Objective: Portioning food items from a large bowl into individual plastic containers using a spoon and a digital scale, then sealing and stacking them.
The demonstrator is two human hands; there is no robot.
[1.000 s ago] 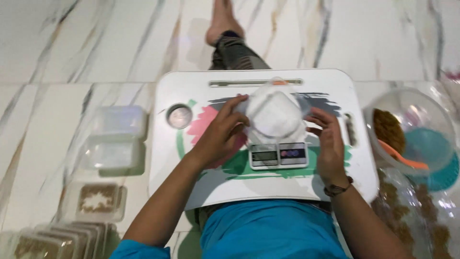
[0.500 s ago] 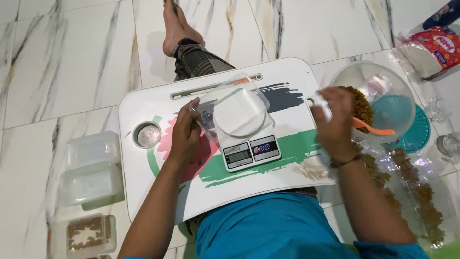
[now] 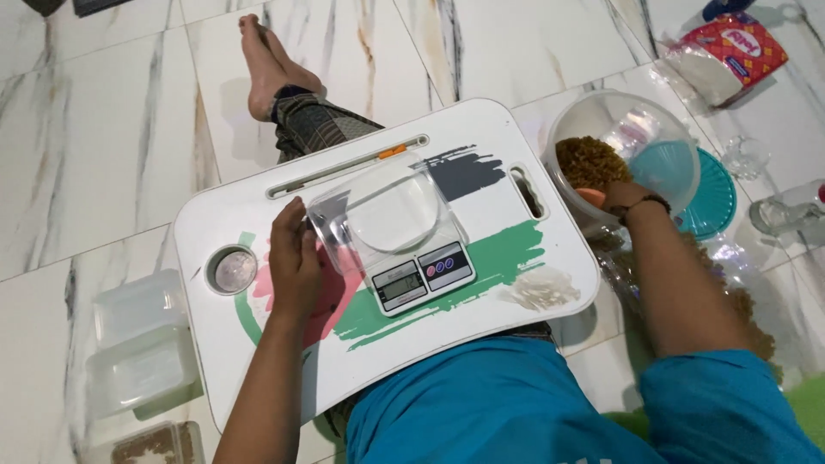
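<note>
Since the earlier frame, the right hand (image 3: 620, 196) has reached deeper into the bowl (image 3: 601, 112) at upper right; its grip is hidden. Left hand (image 3: 295, 262) lies flat, fingers together, against the clear tub (image 3: 391, 215) on the scale (image 3: 417, 271), centre frame. A red-and-white packet (image 3: 730, 56) sits top right.

I am touching a clear glossy plastic tub (image 3: 387, 215) on a smooth plastic scale (image 3: 417, 266); the tray (image 3: 258, 361) is looking matt.
</note>
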